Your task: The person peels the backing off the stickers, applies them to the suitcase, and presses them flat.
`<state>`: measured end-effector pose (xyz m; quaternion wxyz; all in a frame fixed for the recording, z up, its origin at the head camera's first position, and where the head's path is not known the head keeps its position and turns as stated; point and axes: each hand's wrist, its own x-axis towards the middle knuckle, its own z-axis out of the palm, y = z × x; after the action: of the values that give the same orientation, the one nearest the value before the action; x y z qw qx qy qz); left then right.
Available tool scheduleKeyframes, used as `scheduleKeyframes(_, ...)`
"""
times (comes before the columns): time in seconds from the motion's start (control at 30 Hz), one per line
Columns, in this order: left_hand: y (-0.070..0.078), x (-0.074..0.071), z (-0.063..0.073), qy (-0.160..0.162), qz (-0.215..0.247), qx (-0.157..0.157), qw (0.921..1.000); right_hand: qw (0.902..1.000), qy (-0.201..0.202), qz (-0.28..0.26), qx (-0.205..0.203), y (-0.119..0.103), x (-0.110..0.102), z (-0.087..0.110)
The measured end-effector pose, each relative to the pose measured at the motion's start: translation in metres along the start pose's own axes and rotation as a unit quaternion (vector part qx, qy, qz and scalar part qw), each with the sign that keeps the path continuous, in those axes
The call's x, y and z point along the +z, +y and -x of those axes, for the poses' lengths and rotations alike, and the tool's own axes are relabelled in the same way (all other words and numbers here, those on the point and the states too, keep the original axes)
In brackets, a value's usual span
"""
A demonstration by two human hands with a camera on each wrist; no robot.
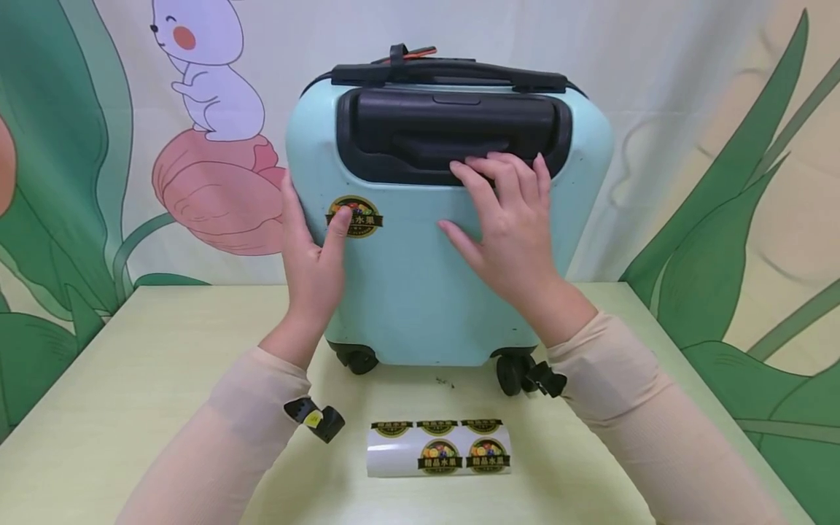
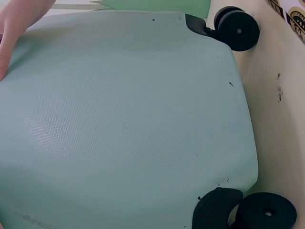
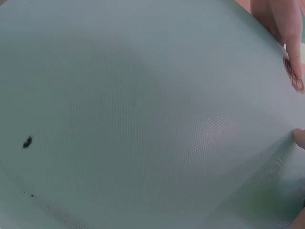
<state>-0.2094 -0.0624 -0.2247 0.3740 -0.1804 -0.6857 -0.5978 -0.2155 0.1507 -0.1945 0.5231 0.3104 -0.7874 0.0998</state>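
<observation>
A light blue hard-shell suitcase stands upright on the table, its black handle recess facing me. My left hand holds its left side, fingers along the edge and thumb on a round fruit sticker on the front. In the right wrist view that thumb presses the sticker. My right hand rests on the upper right front; its fingertips touch the lower rim of the recess and the thumb lies near the shell. The left wrist view shows the suitcase's lower front and black wheels.
A curled white sheet of matching round stickers lies on the table in front of the suitcase. Small dark specks mark the tabletop between them. Behind hangs a curtain printed with leaves and a white animal.
</observation>
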Motion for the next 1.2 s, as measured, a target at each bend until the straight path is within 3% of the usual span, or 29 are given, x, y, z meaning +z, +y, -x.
scheduleKeyframes(0.2, -0.028, -0.001, -0.005, 0.017, -0.007, 0.018, 0.9997, 1.0, -0.005, -0.004, 0.002, 0.0, -0.001, -0.001)
scheduleKeyframes(0.33, -0.036, -0.003, -0.007, 0.026, 0.002, 0.024, 0.9994, 1.0, -0.006, 0.0, 0.002, 0.001, 0.0, 0.0)
scheduleKeyframes(0.43, -0.037, -0.002, -0.01, 0.018, -0.002, 0.026, 0.9995, 1.0, -0.004, 0.002, 0.002, 0.001, 0.0, 0.001)
scheduleKeyframes(0.53, -0.033, 0.002, -0.013, 0.003, -0.049, 0.003, 0.9988, 1.0, -0.003, 0.003, 0.001, 0.002, 0.0, 0.0)
scheduleKeyframes(0.7, -0.027, 0.006, -0.014, 0.009, -0.115, -0.03, 0.9929, 0.9999, -0.009, 0.005, 0.001, 0.001, -0.001, 0.0)
scheduleKeyframes(1.0, -0.026, 0.008, -0.014, 0.032, -0.086, -0.031, 0.9952, 1.0, 0.002, -0.003, 0.007, -0.001, 0.0, 0.0)
scheduleKeyframes(1.2, -0.027, 0.007, -0.013, 0.042, -0.07, -0.014, 0.9966, 1.0, 0.004, -0.001, 0.005, -0.001, 0.001, 0.0)
